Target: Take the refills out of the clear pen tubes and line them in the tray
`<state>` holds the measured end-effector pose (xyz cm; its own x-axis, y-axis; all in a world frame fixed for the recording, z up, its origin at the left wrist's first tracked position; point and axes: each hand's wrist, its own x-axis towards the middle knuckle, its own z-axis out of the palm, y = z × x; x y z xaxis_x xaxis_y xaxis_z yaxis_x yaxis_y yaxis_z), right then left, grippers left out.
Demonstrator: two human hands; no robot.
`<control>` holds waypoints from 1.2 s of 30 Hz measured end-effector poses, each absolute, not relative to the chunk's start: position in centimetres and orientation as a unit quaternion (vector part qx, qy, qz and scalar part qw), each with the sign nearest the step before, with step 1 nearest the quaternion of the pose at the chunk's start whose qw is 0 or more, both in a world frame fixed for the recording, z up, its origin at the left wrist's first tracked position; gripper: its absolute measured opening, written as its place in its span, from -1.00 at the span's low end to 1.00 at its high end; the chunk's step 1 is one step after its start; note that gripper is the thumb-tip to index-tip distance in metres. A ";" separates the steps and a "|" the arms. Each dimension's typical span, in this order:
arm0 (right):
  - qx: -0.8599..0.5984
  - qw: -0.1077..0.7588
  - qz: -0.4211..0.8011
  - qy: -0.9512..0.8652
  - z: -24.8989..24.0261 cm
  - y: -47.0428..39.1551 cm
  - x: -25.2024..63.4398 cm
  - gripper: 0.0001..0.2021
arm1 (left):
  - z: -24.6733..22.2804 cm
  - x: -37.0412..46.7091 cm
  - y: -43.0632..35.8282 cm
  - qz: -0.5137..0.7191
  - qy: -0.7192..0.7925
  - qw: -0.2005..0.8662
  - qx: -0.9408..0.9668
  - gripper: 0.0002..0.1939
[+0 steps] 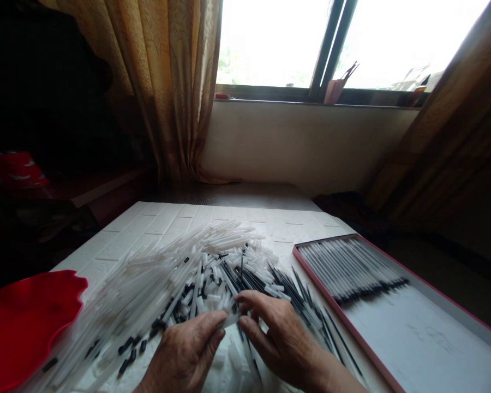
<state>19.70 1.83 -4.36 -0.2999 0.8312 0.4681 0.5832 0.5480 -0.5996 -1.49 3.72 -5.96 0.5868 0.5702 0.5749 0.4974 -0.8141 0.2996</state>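
Near the table's front, my left hand (188,346) pinches a short translucent white tube (229,321) between thumb and forefinger. From the other side, the thumb and fingers of my right hand (276,327) close on the same piece; its far end is partly hidden. Around and under both hands lies a loose heap: long clear plastic tubes (147,273) to the left, small black caps (126,346), short white tube pieces, and thin dark rods (298,297) fanned out on the right. Some rods run beneath my right hand.
A red-rimmed shallow tray (376,338) on the right holds a row of clear tubes with dark ends (352,267). At the left edge sits a red scalloped dish (28,322). Behind the white brick-patterned table (163,215) are curtains and a window.
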 end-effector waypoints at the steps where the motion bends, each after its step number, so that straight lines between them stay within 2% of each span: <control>1: -0.439 0.390 0.161 -0.793 -4.2 1.8 19.7 -0.81 | -5.9 -1.5 3.7 0.343 0.305 0.052 0.887 -0.77; 9: -0.440 0.369 0.156 -0.804 -4.4 1.7 20.2 -0.88 | -6.1 -1.6 3.9 0.345 0.301 0.029 0.888 -0.77; 15: -0.478 0.319 0.172 -0.800 -4.6 1.9 20.1 -0.60 | -6.4 -1.6 3.6 0.333 0.272 0.058 0.901 -0.80; 21: -0.482 0.314 0.246 -0.780 -5.2 2.2 19.9 -0.52 | -6.7 -1.6 3.6 0.310 0.280 0.088 0.904 -0.81; 23: -0.475 0.331 0.233 -0.781 -4.9 2.1 20.0 -0.60 | -6.6 -1.6 3.7 0.318 0.291 0.084 0.898 -0.83; 26: -0.454 0.363 0.214 -0.785 -4.3 2.0 20.2 -0.86 | -6.5 -1.7 3.8 0.328 0.309 0.067 0.890 -0.83; 31: -0.431 0.381 0.180 -0.798 -4.3 2.0 20.4 -0.90 | -6.6 -1.9 3.9 0.326 0.323 0.053 0.887 -0.83; 36: -0.460 0.346 0.182 -0.797 -4.0 1.9 20.3 -0.89 | -6.6 -1.9 3.8 0.324 0.304 0.054 0.894 -0.83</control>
